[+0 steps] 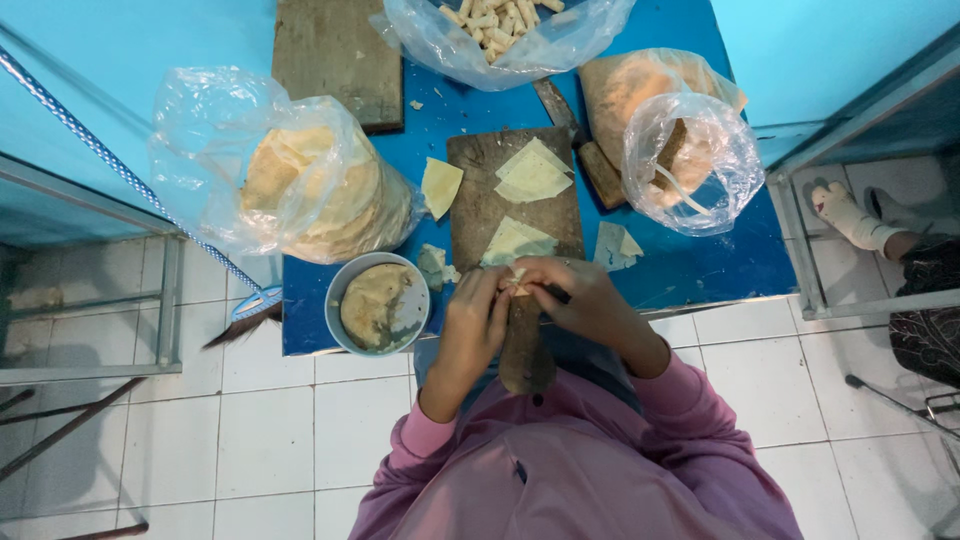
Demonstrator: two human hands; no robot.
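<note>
My left hand (473, 322) and my right hand (572, 296) meet over the near end of a worn wooden cutting board (478, 190). Together they pinch a small pale wrapper roll (518, 281) between the fingertips. Flat triangular wrapper pieces (533, 172) lie on the board just beyond the hands, and one more wrapper piece (440, 186) lies on the blue table (700, 262) to the left. A grey bowl (378, 303) of beige filling sits right beside my left hand.
A clear bag with a stack of round wrappers (315, 195) stands at the left. A bag of finished rolls (500, 25) lies at the far edge. Another plastic bag (685, 160) sits right, beside a knife (585, 145). A second board (335, 55) lies far left. Another person's foot (845, 212) rests at right.
</note>
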